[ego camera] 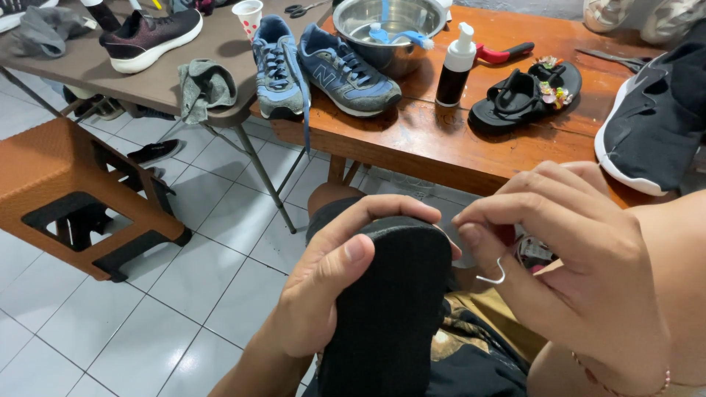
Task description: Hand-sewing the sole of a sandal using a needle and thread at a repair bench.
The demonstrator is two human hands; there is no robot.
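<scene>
I judge the stitching step underway: my left hand clamps the black sandal, my right hand pinches a curved needle; next needs careful aim.

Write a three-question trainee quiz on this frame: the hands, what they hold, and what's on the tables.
1. True or false: the left hand grips the black sole from the side, thumb on its ribbed face.
2. What does the right hand pinch? A) scissors B) a curved needle C) a brush
3. What stands on the wooden table between the steel bowl and the black sandal?

Key: 1 true. 2 B. 3 A pump bottle, dark with a white top.
</scene>
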